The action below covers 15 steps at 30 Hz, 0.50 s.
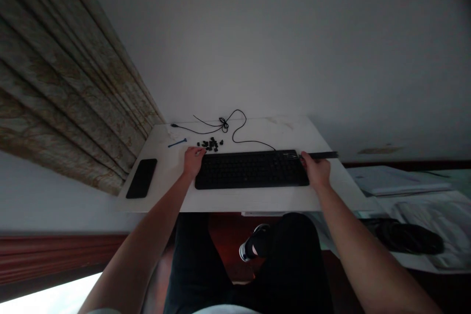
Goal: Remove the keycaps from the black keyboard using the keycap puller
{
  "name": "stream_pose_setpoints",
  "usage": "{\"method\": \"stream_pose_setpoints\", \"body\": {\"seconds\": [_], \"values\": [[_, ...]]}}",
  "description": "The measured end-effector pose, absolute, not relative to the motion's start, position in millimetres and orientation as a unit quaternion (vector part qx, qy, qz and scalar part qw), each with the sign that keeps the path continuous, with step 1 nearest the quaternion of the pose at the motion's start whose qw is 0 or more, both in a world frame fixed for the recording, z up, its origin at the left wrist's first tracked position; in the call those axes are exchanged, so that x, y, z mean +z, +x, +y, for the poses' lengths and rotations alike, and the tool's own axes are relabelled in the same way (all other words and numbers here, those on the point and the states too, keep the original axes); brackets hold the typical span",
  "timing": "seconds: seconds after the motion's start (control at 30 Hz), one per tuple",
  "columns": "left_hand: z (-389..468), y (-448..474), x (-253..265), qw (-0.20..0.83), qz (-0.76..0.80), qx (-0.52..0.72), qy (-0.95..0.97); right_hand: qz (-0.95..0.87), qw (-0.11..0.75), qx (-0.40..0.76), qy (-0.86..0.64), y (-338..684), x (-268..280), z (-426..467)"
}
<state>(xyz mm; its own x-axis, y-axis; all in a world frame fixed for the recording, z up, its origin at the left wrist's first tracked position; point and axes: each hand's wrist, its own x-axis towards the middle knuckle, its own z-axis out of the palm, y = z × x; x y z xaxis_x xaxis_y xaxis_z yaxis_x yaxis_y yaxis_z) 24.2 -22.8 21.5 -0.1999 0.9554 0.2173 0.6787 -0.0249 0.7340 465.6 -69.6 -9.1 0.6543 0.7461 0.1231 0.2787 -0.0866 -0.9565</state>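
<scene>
Fingers (pixel 198 150) of your left hand (pixel 192 161) curl close together at the far left corner of the long black plastic keyboard (pixel 250 170); whether they pinch anything cannot be told. Your right hand (pixel 318 171) bends its fingers against the keyboard's right end, their grip and gap unclear, with a dark narrow strip (pixel 326 155) reaching out past them. Pale marks near the keyboard's far right corner are too small and dim to read. It lies on the white table (pixel 272 201) before you, long axis running left to right, its thin black cord (pixel 253 141) leaving the far edge. Beyond your left hand sit small black pieces (pixel 211 145), beside a slim blue tool (pixel 177 143).
</scene>
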Motion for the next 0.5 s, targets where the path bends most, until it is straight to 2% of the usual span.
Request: {"method": "stream_pose_setpoints", "body": {"seconds": [0.17, 0.3, 0.4, 0.5], "values": [[7.4, 31.0, 36.4, 0.230, 0.699, 0.241, 0.633, -0.351, 0.548, 0.203, -0.731, 470.4, -14.9, -69.5], [18.8, 33.8, 39.9, 0.202, 0.716, 0.178, 0.645, -0.349, 0.551, 0.217, -0.726, 473.6, -21.7, -66.0], [19.0, 35.5, 41.6, 0.165, 0.709, 0.182, 0.661, -0.354, 0.552, 0.215, -0.723, 473.8, -23.3, -65.4], [9.2, 38.5, 41.9, 0.105, 0.681, 0.246, 0.682, -0.357, 0.552, 0.209, -0.724, 472.8, -22.1, -66.7]]}}
